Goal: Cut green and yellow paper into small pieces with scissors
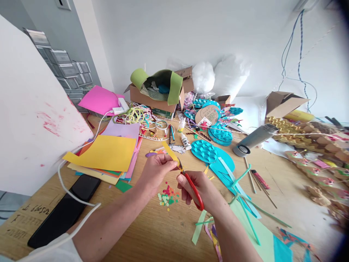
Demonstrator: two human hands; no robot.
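Observation:
Between the thumb and fingers of my left hand [160,167] is a narrow yellow paper strip [170,150], pointing up and away from me. My right hand [197,183] grips red-handled scissors [196,194], whose blades meet the near end of the strip. On the table just below both hands lies a small pile of paper dots [169,196] in green, red and yellow. A few yellow paper scraps [208,173] rest right of the scissors. The inner fingers of my right hand are partly hidden by the handles.
Stacked coloured paper [109,153] and a black phone [65,209] with a white cable lie left. Glue bottles [185,141] stand ahead. Blue oval pieces [204,151], a grey metal flask [255,140] and green pipe cleaners [249,220] are right. A box [155,97] stands at the back.

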